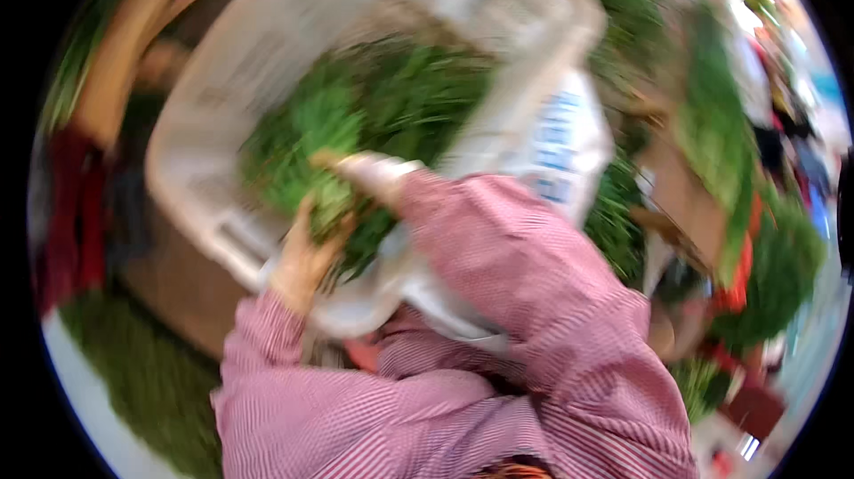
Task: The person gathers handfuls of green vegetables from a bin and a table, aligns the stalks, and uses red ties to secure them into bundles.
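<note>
Matt, feathery greens (322, 128), smooth plastic crate (233, 79).

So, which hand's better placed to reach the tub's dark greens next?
Probably the right hand: it's farther over the white tub and nearer the dark greens. The left hand sits closer to the body, at the pale green bunch. Blur hides the grips.

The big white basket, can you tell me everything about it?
The basket is whitish and looks like plastic, with rounded corners, a thick rim and a slot-like opening on its near left side. Leafy greens lie inside, well below the far rim. A white sheet with blue marks drapes over its right side. The person's left hand and right hand are over its near part. Blur hides whether either hand touches it.
</note>
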`<action>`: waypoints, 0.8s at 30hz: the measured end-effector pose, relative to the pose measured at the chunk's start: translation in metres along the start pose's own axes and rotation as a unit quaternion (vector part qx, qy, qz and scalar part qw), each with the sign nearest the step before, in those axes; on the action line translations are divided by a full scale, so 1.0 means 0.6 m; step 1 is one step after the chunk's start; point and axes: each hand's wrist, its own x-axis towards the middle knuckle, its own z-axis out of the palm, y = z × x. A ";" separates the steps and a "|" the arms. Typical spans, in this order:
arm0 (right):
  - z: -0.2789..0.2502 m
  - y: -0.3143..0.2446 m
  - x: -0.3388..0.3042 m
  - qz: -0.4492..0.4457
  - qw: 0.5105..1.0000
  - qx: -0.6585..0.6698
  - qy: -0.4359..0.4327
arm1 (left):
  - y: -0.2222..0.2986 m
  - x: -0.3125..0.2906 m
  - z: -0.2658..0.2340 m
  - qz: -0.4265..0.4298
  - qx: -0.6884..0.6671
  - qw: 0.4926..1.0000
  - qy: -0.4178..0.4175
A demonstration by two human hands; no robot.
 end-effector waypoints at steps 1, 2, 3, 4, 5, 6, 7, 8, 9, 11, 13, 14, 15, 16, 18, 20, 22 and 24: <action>0.035 -0.010 -0.033 -0.014 1.000 -0.007 0.006 | -0.008 -0.030 -0.001 0.037 -0.002 0.999 0.017; 0.058 -0.011 -0.064 -0.025 1.000 0.000 0.011 | -0.014 -0.053 0.005 0.069 0.003 0.997 0.024; 0.078 -0.003 -0.073 -0.051 0.995 -0.040 0.074 | -0.016 -0.076 0.001 0.084 -0.043 0.995 0.020; 0.096 -0.012 -0.095 -0.054 0.995 -0.073 0.051 | -0.025 -0.093 -0.005 0.078 -0.150 0.985 0.019; 0.109 -0.014 -0.107 -0.055 0.986 -0.142 0.066 | -0.031 -0.112 -0.011 0.050 -0.304 0.951 0.002; 0.107 -0.016 -0.120 -0.069 0.969 -0.230 0.066 | -0.020 -0.123 0.006 0.031 -0.418 0.908 -0.003; 0.096 -0.016 -0.137 -0.075 0.959 -0.265 0.070 | -0.003 -0.132 0.024 -0.101 -0.655 0.749 0.006; 0.078 -0.012 -0.159 -0.113 0.951 -0.280 0.065 | 0.019 -0.142 0.053 -0.073 -0.645 0.761 0.004; 0.081 -0.009 -0.173 -0.152 0.943 -0.291 0.055 | 0.033 -0.159 0.065 -0.048 -0.631 0.774 0.006; 0.086 0.004 -0.213 -0.186 0.939 -0.271 0.104 | 0.039 -0.181 0.080 -0.004 -0.610 0.792 -0.005; 0.079 0.015 -0.261 -0.254 0.920 -0.257 0.154 | 0.045 -0.185 0.089 0.048 -0.596 0.800 -0.033; 0.073 0.032 -0.291 -0.292 0.906 -0.254 0.169 | 0.060 -0.199 0.110 0.097 -0.569 0.813 -0.081; 0.075 0.028 -0.317 -0.312 0.900 -0.241 0.189 | 0.077 -0.192 0.109 0.107 -0.517 0.847 -0.059; 0.079 0.036 -0.353 -0.311 0.898 -0.233 0.205 | 0.086 -0.201 0.114 0.112 -0.489 0.863 -0.064; 0.072 0.063 -0.397 -0.334 0.882 -0.210 0.259 | 0.134 -0.214 0.144 0.122 -0.469 0.871 -0.078; 0.067 0.102 -0.416 -0.414 0.828 -0.193 0.325 | 0.137 -0.211 0.144 0.142 -0.472 0.843 -0.217; 0.052 0.139 -0.448 -0.485 0.809 -0.112 0.312 | 0.169 -0.230 0.176 0.105 -0.447 0.863 -0.209; 0.037 0.176 -0.487 -0.556 0.785 -0.022 0.272 | 0.193 -0.250 0.218 0.128 -0.424 0.867 -0.228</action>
